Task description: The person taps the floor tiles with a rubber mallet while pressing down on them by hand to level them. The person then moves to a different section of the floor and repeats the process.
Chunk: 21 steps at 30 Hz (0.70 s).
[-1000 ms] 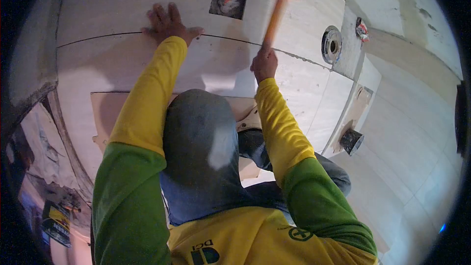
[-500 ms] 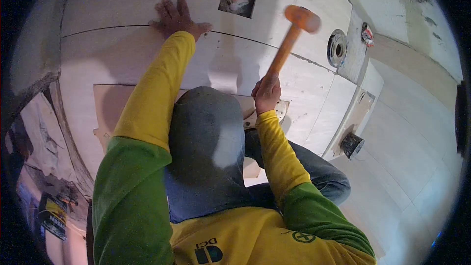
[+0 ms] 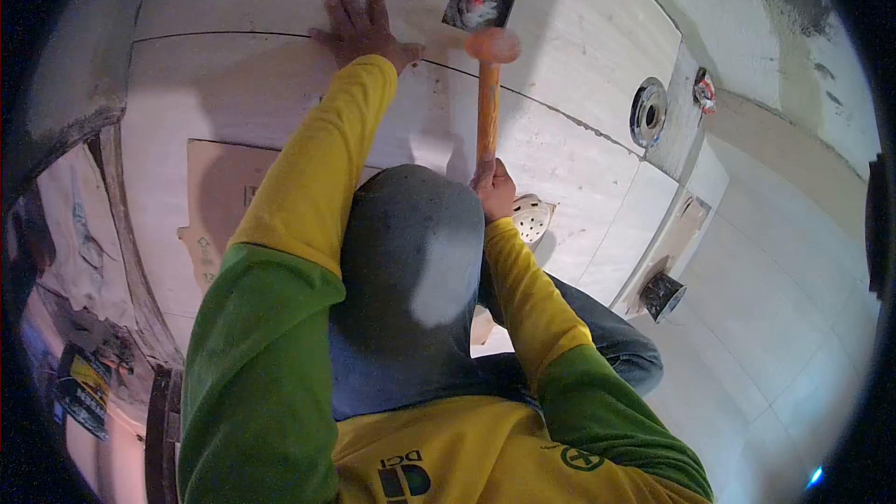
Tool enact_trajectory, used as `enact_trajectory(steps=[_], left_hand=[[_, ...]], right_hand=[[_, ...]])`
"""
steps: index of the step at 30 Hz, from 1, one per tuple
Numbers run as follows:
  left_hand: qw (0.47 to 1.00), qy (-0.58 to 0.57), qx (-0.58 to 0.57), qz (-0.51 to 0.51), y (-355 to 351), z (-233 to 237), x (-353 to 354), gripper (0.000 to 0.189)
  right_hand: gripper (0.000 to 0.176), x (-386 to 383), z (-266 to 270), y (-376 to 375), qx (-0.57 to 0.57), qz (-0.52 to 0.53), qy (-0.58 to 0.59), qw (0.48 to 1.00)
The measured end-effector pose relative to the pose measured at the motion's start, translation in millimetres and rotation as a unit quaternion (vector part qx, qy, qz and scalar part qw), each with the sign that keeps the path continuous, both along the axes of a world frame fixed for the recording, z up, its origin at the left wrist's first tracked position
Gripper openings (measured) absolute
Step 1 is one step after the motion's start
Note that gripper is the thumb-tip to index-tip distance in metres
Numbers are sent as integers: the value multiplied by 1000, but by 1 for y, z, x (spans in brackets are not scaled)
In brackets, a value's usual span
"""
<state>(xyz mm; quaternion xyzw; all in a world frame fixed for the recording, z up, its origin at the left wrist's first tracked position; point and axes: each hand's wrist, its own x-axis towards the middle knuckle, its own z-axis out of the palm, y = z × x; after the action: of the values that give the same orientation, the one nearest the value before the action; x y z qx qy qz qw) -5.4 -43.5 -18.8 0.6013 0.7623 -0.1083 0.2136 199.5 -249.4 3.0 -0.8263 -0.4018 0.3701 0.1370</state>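
Observation:
My left hand lies flat with its fingers spread on a pale tile, across the dark joint line. Wrapped round the handle of an orange mallet is my right hand, to the right of my raised knee. The mallet's head is blurred and appears just below a square cutout in the tile, right of my left hand. Whether the head touches the tile I cannot tell.
A round metal drain fitting sits at the right. Beyond it are a black cylinder and a crumpled wrapper. Cardboard lies left of my knee, and a perforated beige shoe shows on the right.
The mallet has swung left and somewhat down, from the right side to just under the square cutout. The view has shifted slightly; my left hand stays spread on the tile.

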Motion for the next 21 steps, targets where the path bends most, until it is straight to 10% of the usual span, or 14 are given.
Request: enact_trajectory(steps=[10, 11, 13, 17, 21], left_hand=[[998, -27, 54, 7, -7, 3, -10, 101], [998, -15, 52, 17, -11, -12, -19, 101], [941, -163, 295, 32, -17, -49, -39, 91], [953, 41, 284, 101, -7, -50, -152, 87], [945, 101, 268, 159, -16, -56, -217, 83]], right_hand=[[55, -12, 11, 21, 74, 155, -48, 984], [52, -13, 7, 22, 28, -10, 138, 990], [49, -29, 19, 29, 95, 6, 145, 985], [46, -38, 5, 58, 19, 106, 39, 993], [44, -56, 24, 86, 17, -27, 256, 966]])
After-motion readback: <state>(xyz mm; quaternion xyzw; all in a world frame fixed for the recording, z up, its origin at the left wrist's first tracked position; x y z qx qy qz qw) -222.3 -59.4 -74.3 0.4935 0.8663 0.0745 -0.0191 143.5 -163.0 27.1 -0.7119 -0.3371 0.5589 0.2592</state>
